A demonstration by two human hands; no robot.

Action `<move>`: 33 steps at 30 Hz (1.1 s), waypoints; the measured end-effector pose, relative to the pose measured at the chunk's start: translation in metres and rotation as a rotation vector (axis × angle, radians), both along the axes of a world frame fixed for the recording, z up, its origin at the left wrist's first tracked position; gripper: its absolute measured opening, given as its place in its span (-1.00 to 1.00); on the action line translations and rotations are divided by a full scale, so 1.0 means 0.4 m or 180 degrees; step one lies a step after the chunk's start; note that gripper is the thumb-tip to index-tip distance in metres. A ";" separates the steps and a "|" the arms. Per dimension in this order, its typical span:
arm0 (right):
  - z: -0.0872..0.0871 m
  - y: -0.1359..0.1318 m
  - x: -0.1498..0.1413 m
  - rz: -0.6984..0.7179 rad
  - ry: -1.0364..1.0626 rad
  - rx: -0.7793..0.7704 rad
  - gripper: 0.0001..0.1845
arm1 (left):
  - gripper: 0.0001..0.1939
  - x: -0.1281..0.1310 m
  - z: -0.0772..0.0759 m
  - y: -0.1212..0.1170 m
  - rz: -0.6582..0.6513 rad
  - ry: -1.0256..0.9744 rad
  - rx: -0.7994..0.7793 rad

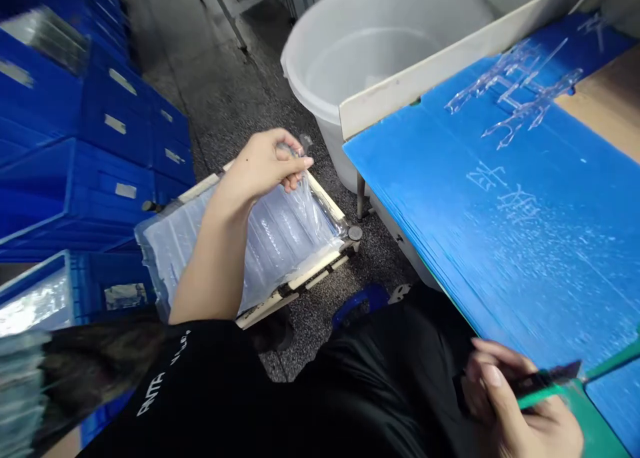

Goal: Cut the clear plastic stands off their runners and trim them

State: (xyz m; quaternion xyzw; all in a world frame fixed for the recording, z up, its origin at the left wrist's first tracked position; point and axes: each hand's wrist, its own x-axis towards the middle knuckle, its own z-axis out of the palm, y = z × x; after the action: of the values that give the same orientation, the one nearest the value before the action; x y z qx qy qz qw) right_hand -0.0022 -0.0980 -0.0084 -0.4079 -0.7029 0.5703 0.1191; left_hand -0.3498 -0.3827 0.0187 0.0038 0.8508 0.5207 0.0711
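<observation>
My left hand (265,168) is closed on the gathered top of a clear plastic bag (280,238), which lies over a wooden slatted frame (320,268) and holds pale, flat contents I cannot make out. My right hand (515,405) is at the lower right, its fingers closed around a dark-bladed tool with a green handle (545,386). That hand is beside the near edge of a blue corrugated board (540,258). Clear moulded plastic pieces (520,91) lie on the board's far part, and smaller clear bits are scattered across it.
Stacked blue plastic crates (85,145) line the left side. A large white tub (370,58) stands beyond the board, whose far end meets a white panel (450,71). Speckled grey floor (225,98) runs between them. My black-sleeved torso and dark hair fill the bottom.
</observation>
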 end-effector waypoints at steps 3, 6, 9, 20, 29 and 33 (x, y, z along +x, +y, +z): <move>0.044 -0.047 -0.080 0.0681 0.0410 -0.0658 -0.54 | -0.89 0.126 0.105 0.109 -0.0940 0.0026 0.0082; 0.079 -0.083 -0.143 0.1219 0.0679 -0.1298 -0.54 | -0.84 0.209 0.185 0.203 -0.1232 0.0260 0.0146; 0.109 -0.096 -0.162 0.1194 0.0680 -0.1514 -0.62 | -0.83 0.248 0.203 0.262 -0.1164 0.0246 0.0209; 0.126 -0.059 -0.095 0.1120 0.0974 -0.2169 -0.76 | -0.73 0.325 0.185 0.340 -0.1166 0.0378 0.0587; 0.128 -0.053 -0.066 0.1147 0.0978 -0.2015 -0.69 | -0.78 0.363 0.188 0.346 -0.1112 0.0619 0.0601; 0.120 -0.019 -0.047 0.0694 0.1023 -0.1341 -0.73 | -0.71 0.403 0.119 0.367 -0.0856 0.1194 0.0437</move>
State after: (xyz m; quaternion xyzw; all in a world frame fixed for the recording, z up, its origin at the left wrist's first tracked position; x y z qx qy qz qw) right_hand -0.0211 -0.1055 0.0395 -0.2501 -0.5808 0.7706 0.0796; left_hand -0.1885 -0.2359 0.0665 0.2186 0.8035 0.5533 -0.0199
